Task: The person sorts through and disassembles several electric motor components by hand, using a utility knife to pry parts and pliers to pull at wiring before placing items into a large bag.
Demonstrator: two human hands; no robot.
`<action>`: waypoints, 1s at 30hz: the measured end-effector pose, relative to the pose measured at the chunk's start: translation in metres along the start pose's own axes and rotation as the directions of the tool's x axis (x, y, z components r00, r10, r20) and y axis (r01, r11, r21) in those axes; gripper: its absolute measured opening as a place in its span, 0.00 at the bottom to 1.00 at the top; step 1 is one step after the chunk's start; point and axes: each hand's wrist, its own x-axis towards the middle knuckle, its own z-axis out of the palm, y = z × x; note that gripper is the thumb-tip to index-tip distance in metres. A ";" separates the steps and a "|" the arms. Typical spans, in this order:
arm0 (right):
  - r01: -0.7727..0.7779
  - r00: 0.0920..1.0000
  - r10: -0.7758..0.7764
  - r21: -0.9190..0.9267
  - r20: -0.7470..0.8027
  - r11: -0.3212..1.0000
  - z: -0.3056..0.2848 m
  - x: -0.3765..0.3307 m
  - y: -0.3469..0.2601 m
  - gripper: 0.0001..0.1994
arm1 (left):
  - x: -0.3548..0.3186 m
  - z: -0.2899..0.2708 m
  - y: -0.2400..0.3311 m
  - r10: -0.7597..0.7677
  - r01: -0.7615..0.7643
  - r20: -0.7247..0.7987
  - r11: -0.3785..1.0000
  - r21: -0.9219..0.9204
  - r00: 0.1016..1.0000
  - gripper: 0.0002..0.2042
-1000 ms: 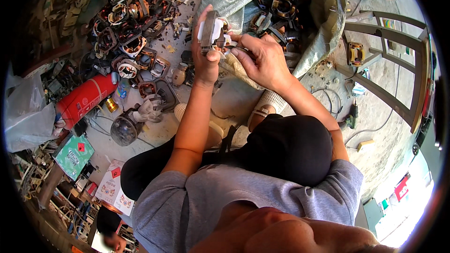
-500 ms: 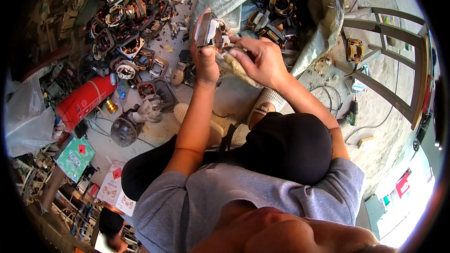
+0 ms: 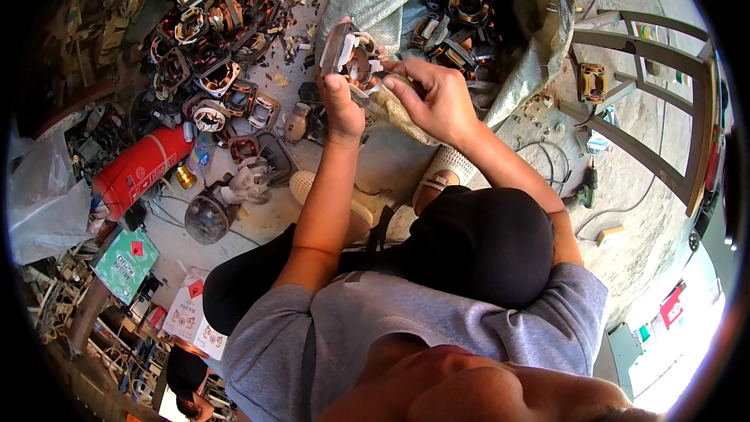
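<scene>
My left hand [image 3: 342, 105] grips a small motor stator [image 3: 349, 55], a square metal core with copper windings and white insulation, held up in front of me. My right hand [image 3: 433, 98] is at the stator's right side, fingertips pinching at its windings and white paper. Both forearms rise from my lap. Below the hands are my knees in dark trousers and my light shoes [image 3: 437, 176] on the concrete floor.
A grey woven sack [image 3: 539, 47] full of stators lies open behind my hands. A pile of stators [image 3: 211, 55] spreads at the left. A red cylinder [image 3: 141, 172], a round lamp part [image 3: 207, 219], cartons [image 3: 125, 262] and a wooden frame [image 3: 664, 109] surround me.
Both hands with the stator have shifted slightly left and nearer; the stator has turned in my left hand while my right fingers keep working at its windings.
</scene>
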 end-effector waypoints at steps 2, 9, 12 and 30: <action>0.049 0.998 -0.046 -0.076 0.040 0.996 -0.003 -0.001 -0.002 0.08 | 0.002 0.003 0.000 0.022 -0.023 -0.018 0.999 -0.041 1.000 0.51; -0.025 1.000 0.027 -0.130 0.013 0.991 0.001 -0.001 -0.018 0.07 | -0.003 0.004 0.006 -0.055 0.050 -0.060 0.995 -0.090 0.997 0.52; 0.027 0.998 -0.030 -0.061 -0.055 0.998 0.003 0.000 -0.006 0.08 | -0.003 0.009 0.006 -0.032 0.026 -0.074 0.996 -0.081 0.997 0.52; 0.014 0.998 -0.023 -0.162 -0.050 0.987 -0.003 0.002 -0.005 0.08 | -0.006 0.006 -0.009 0.013 -0.013 -0.076 1.000 -0.004 0.997 0.48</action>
